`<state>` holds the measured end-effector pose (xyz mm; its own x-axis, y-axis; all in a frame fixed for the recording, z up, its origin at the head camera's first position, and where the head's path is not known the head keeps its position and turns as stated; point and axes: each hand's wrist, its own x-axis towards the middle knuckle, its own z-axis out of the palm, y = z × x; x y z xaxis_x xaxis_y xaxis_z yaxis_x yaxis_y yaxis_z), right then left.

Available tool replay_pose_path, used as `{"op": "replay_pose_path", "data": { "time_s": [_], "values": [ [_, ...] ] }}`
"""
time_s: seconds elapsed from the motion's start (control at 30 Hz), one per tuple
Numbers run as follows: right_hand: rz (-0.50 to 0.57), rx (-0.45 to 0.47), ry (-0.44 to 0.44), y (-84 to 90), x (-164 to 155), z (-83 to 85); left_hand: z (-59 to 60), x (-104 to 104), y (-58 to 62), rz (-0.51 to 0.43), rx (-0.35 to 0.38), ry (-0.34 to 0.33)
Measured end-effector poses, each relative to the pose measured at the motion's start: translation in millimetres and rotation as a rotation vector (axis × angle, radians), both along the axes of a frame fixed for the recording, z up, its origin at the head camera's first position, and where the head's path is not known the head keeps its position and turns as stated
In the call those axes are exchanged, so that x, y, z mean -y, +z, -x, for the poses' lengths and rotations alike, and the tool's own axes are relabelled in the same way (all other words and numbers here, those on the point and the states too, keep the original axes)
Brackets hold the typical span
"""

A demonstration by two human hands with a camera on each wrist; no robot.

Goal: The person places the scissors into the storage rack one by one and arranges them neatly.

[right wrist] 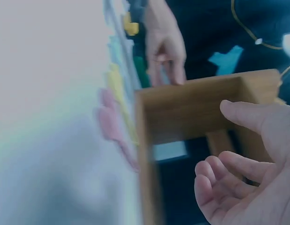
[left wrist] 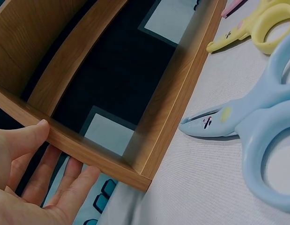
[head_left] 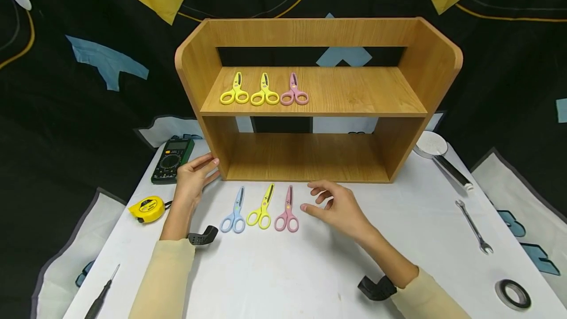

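Touching the wooden shelf (head_left: 323, 97) at its left edge with loosely spread fingers, the left hand (head_left: 194, 176) should press lightly, lest it slide; the right hand (head_left: 338, 208), empty, fingers bent, hovers right of three near scissors (head_left: 265, 205).

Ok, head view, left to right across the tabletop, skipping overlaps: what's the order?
Screwdriver → yellow tape measure → left hand → blue scissors → yellow scissors → pink scissors → right hand → wrench → tape roll.
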<state>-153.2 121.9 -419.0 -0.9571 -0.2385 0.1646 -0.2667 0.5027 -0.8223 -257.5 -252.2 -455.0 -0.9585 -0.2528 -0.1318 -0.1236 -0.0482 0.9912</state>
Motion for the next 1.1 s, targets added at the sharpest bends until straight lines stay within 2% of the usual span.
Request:
{"op": "replay_pose_path", "data": {
  "time_s": [0.2, 0.37, 0.67, 0.83, 1.1],
  "values": [
    [-0.011, 0.076, 0.009, -41.4, 14.4, -2.2, 0.8, 0.0, 0.0, 0.001, 0.002, 0.008],
    [-0.026, 0.081, 0.007, -59.3, 23.3, -2.3, 1.5, -0.4, -0.1, 0.007, 0.003, 0.009],
    [-0.046, 0.122, -0.003, -72.1, 34.9, -3.0, 0.2, 0.0, -0.6, 0.009, 0.007, 0.010],
    [-0.107, 0.123, -0.018, -76.3, 39.9, -0.9, -0.8, 0.0, -0.6, 0.006, 0.009, 0.006],
    [-0.180, 0.099, -0.035, -72.9, 45.3, -1.6, -0.4, -0.7, -0.7, -0.001, 0.001, 0.001]
  ]
}}
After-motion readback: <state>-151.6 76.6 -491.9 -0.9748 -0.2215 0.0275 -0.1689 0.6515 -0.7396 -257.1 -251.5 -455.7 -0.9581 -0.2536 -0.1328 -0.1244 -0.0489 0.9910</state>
